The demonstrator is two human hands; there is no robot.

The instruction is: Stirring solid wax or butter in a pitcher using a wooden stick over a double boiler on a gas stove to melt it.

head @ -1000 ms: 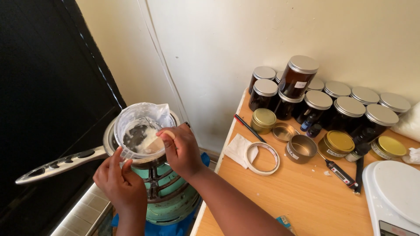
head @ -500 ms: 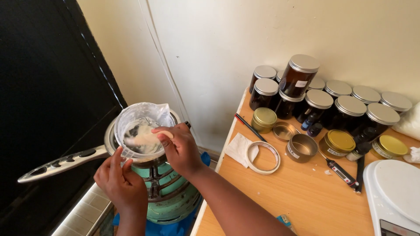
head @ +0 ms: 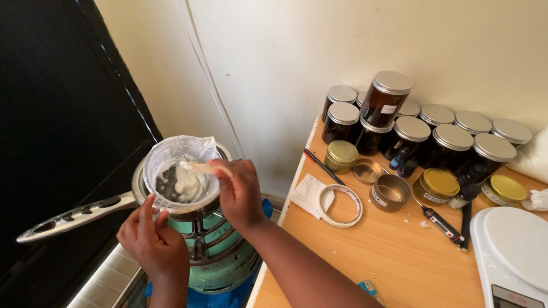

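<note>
A clear plastic tub (head: pixel 165 157) with white creamy stuff in it sits inside a steel saucepan (head: pixel 74 217) on a green stove (head: pixel 220 251). My right hand (head: pixel 240 191) holds a pale stick (head: pixel 200 167) whose tip reaches into the white mass. My left hand (head: pixel 149 239) is below the pan, its fingertips touching the near rim of the tub.
To the right stands a wooden table (head: pixel 388 262) with several dark lidded jars (head: pixel 388 102), gold tins (head: pixel 436 185), an open tin (head: pixel 391 193), a tape ring (head: pixel 339 205), a probe thermometer (head: pixel 442 222) and a white scale (head: pixel 516 254). A wall rises behind.
My right hand has shifted the stick within the tub, stirring the white mass. My left hand has risen to the tub's rim.
</note>
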